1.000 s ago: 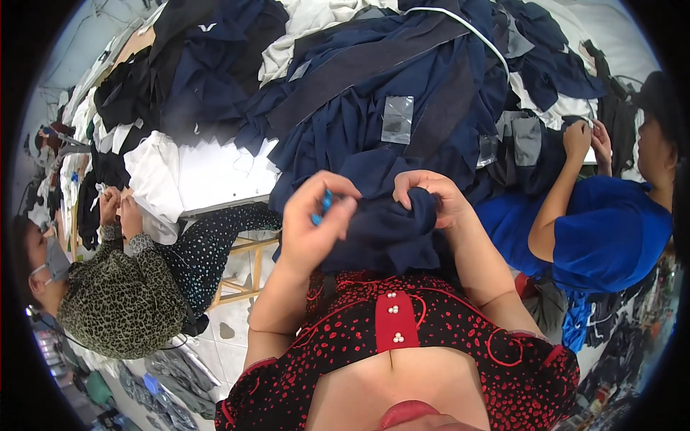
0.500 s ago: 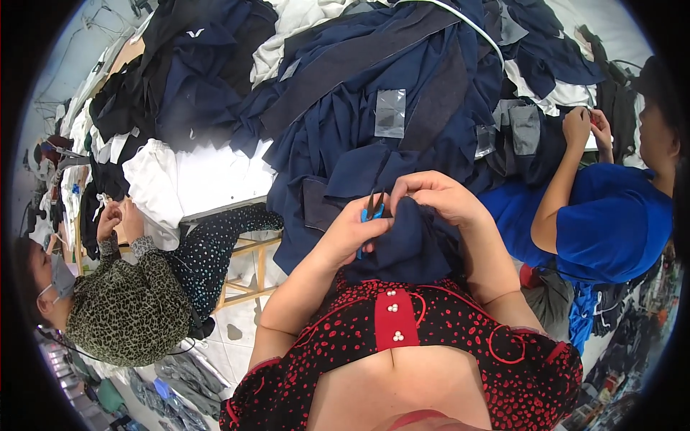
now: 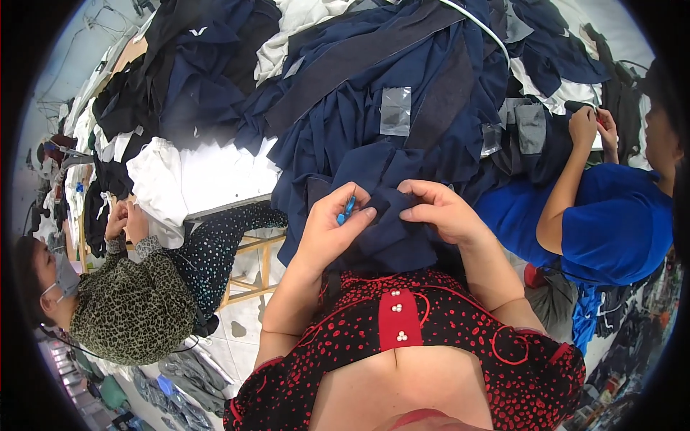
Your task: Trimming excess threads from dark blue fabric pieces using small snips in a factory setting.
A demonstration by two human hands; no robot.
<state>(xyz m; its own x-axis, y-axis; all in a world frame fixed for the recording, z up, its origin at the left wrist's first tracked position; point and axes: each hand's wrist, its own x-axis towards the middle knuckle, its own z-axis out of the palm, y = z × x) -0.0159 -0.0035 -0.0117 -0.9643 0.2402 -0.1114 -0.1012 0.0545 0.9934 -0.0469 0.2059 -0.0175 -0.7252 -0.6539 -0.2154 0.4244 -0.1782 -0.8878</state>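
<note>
My left hand [image 3: 329, 228] is closed around blue-handled thread snips [image 3: 346, 210], mostly hidden by the fingers. Its thumb and fingers also pinch an edge of a navy garment [image 3: 397, 241] in front of my chest. A little to the right, my right hand [image 3: 444, 212] grips the same cloth between thumb and fingers. The fabric is stretched between the two hands and hangs down into my lap. Which seam or part of the garment it is, I cannot tell.
A big heap of navy cloth [image 3: 323, 108] covers the table ahead, with a clear plastic packet [image 3: 396, 111] on it and a white cable [image 3: 489, 29] across. A person in leopard print [image 3: 133, 309] works at left, one in blue [image 3: 611, 230] at right.
The snips' blades, which pointed up above the cloth, are now tucked into my left hand. Both hands have spread the fabric flatter between them.
</note>
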